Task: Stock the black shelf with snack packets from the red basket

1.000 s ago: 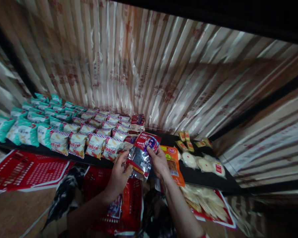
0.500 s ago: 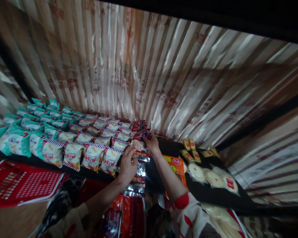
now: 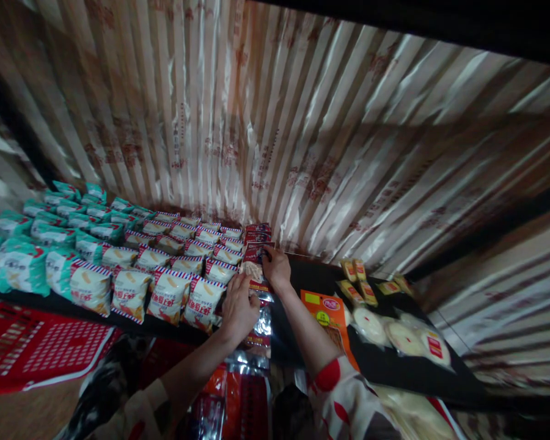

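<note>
A row of dark-red snack packets (image 3: pixel 255 253) runs front to back on the black shelf, overlapping. My right hand (image 3: pixel 276 267) grips the upper right edge of one packet, its fingers bent over the top. Against the lower left of the same packet lies my left hand (image 3: pixel 239 307), fingers stretched out over the row. Silver packet ends (image 3: pixel 262 318) show below my left hand. Just left of it stand white shrimp-snack bags (image 3: pixel 205 304) with striped tops. The lower part of the touched packet is partly hidden by my hands.
Teal bags (image 3: pixel 25 263) fill the shelf's left end. To the right lie an orange packet (image 3: pixel 329 311), small yellow packets (image 3: pixel 354 281) and round white wrapped pieces (image 3: pixel 404 339). Red baskets (image 3: pixel 50 348) stand below the front edge. A pleated printed sheet (image 3: pixel 275 134) hangs behind.
The packet has gone from raised and tilted to lying lower on the row. My right hand has come down slightly with it. The view has shifted a little.
</note>
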`<state>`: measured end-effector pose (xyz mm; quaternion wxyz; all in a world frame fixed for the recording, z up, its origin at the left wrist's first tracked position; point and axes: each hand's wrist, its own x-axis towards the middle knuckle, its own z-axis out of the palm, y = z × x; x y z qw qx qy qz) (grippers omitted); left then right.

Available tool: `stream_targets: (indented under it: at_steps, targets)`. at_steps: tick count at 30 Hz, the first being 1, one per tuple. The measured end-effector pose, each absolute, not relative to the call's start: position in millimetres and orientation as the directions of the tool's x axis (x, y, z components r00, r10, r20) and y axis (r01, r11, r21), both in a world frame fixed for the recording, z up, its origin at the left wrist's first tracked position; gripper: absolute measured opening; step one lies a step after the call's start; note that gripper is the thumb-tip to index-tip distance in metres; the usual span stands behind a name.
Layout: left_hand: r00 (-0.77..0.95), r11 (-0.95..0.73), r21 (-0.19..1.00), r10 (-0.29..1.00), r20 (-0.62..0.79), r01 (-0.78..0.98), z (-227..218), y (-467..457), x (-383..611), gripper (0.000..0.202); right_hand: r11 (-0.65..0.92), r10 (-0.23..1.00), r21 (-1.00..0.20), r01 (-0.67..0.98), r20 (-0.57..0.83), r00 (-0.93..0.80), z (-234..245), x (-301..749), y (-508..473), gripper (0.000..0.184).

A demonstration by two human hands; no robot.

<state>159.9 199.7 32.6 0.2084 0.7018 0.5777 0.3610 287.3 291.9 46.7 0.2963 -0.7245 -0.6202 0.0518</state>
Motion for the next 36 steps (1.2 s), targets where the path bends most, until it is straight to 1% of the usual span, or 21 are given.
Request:
stream_targets:
  at_steps: [4, 8, 13, 16, 19, 21, 25, 28, 32, 34, 36]
  targets:
    - [0.141, -0.267, 0.609, 0.959, 0.247, 0.747, 48, 191, 159, 0.044, -0.127, 0.949, -0.371, 0.920, 0.225, 0.222, 57, 282, 292, 0.036]
    - [0.184, -0.289, 0.563, 0.954, 0.236, 0.775, 54, 188, 160, 0.039, -0.121, 0.961, -0.288, 0.950, 0.205, 0.185, 61, 280, 292, 0.034]
    - [0.197, -0.289, 0.569, 0.956, 0.218, 0.770, 53, 191, 160, 0.038, -0.116, 0.961, -0.260, 0.959, 0.214, 0.174, 59, 280, 294, 0.033]
    - [0.196, -0.291, 0.574, 0.955, 0.222, 0.765, 52, 193, 159, 0.038, -0.114, 0.964, -0.273, 0.955, 0.202, 0.173, 57, 279, 295, 0.031]
    - [0.205, -0.299, 0.580, 0.953, 0.223, 0.758, 50, 194, 159, 0.040, -0.127, 0.954, -0.307, 0.943, 0.224, 0.201, 54, 277, 292, 0.030]
    - [0.210, -0.312, 0.589, 0.948, 0.237, 0.745, 48, 194, 159, 0.039, -0.115, 0.940, -0.323, 0.940, 0.272, 0.208, 51, 277, 288, 0.030]
    - [0.194, -0.344, 0.610, 0.934, 0.300, 0.714, 43, 195, 157, 0.036, 0.005, 0.908, -0.372, 0.928, 0.391, 0.152, 48, 280, 276, 0.032]
    - [0.171, -0.400, 0.646, 0.906, 0.388, 0.650, 42, 187, 150, 0.031, 0.067, 0.867, -0.489, 0.870, 0.460, 0.192, 47, 286, 258, 0.033]
    - [0.127, -0.527, 0.724, 0.837, 0.532, 0.445, 33, 148, 127, 0.026, 0.202, 0.784, -0.674, 0.710, 0.546, 0.296, 41, 291, 206, 0.032]
    - [0.145, -0.586, 0.741, 0.806, 0.574, 0.327, 20, 118, 110, 0.025, 0.250, 0.775, -0.760, 0.599, 0.528, 0.346, 34, 287, 167, 0.031]
    - [0.186, -0.574, 0.771, 0.819, 0.543, 0.275, 0, 87, 90, 0.024, 0.268, 0.809, -0.818, 0.509, 0.477, 0.342, 25, 279, 124, 0.027]
